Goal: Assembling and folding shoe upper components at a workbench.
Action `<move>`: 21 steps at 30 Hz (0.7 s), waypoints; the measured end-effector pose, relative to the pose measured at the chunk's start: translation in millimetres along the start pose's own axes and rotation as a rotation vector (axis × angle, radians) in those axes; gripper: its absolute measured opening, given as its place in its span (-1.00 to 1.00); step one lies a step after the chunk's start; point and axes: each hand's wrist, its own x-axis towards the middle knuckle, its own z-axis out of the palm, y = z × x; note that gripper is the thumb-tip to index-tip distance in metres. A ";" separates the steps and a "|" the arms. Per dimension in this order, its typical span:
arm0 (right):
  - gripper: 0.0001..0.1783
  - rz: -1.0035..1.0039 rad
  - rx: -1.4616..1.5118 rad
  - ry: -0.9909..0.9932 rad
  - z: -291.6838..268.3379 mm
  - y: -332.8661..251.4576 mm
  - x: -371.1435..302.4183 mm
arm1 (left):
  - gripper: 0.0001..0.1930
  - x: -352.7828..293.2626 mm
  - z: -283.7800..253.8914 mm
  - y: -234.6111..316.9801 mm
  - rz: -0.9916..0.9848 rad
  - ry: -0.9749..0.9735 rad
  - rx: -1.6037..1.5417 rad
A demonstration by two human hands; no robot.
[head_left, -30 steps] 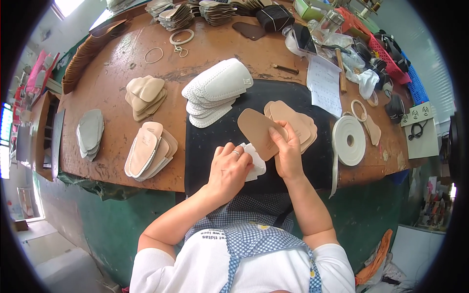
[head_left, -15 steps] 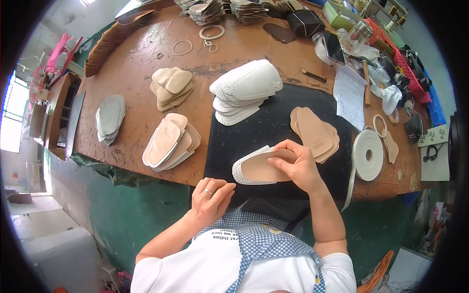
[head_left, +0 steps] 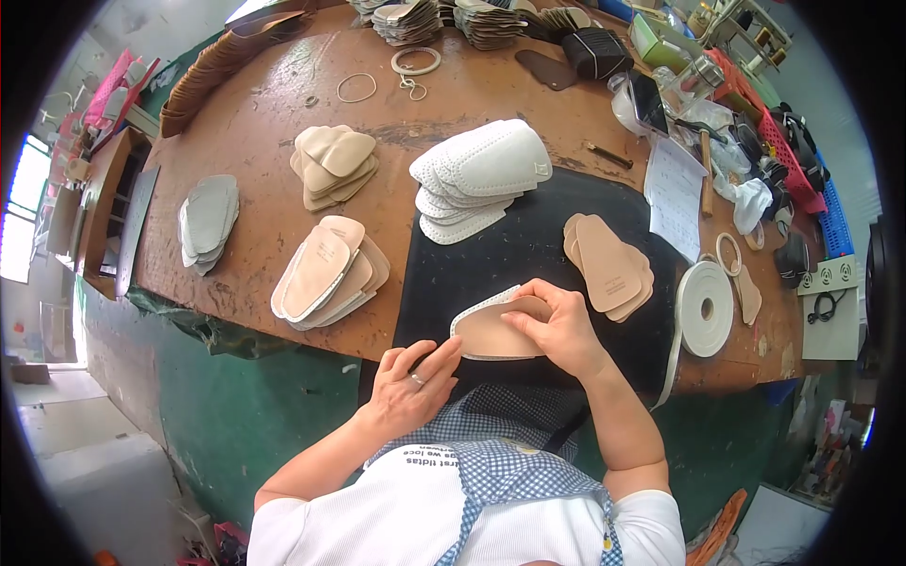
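Observation:
My right hand (head_left: 563, 330) pinches a tan insole piece (head_left: 491, 335) between thumb and fingers. Under it lies a white insole piece (head_left: 469, 310) with a stitched edge, showing along the upper left. The fingertips of my left hand (head_left: 411, 389) touch the rounded left end of the tan piece; its fingers are stretched and slightly apart. Both pieces are at the near side of a black mat (head_left: 538, 212). Beyond them stands a fanned stack of white stitched pieces (head_left: 495, 160), and to the right a stack of tan insoles (head_left: 604, 264).
Left on the brown table (head_left: 236, 132) are tan-and-white insoles (head_left: 321, 274), beige pads (head_left: 332, 160) and grey pieces (head_left: 209, 219). A white tape roll (head_left: 692, 325), papers (head_left: 676, 189), a hammer (head_left: 706, 170) and a pink basket (head_left: 791, 156) stand right. More stacks (head_left: 406, 24) line the far edge.
My left hand has moved up and right, its curled fingers extending to touch the tan insole's end. The tan insole has shifted a little nearer over the white piece.

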 end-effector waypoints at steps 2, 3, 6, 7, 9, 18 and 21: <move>-0.82 -0.009 -0.029 0.003 -1.7 -5.0 -0.2 | -0.49 5.2 -7.0 1.5 0.036 -0.147 0.059; -0.81 -0.024 -0.057 0.006 -3.3 -7.2 0.6 | -0.49 7.2 -9.2 2.0 0.038 -0.144 0.057; -0.78 -0.026 -0.028 0.072 -14.5 1.3 -3.6 | -0.51 11.1 -11.1 1.3 0.065 -0.167 0.073; -0.78 -0.028 -0.030 0.077 -18.6 0.6 -3.5 | -0.53 11.0 -10.5 1.0 0.071 -0.163 0.066; -0.76 0.005 -0.096 0.114 -25.7 -3.7 -5.5 | -0.54 13.2 -9.4 -0.2 0.087 -0.161 0.052; -0.75 -0.141 -0.389 0.199 -20.1 8.0 -5.3 | -0.15 75.2 23.1 26.5 0.020 -0.252 -0.109; -0.77 -0.180 -0.503 0.307 -15.1 12.4 -10.1 | 0.15 72.3 34.7 30.4 0.018 -0.464 -0.004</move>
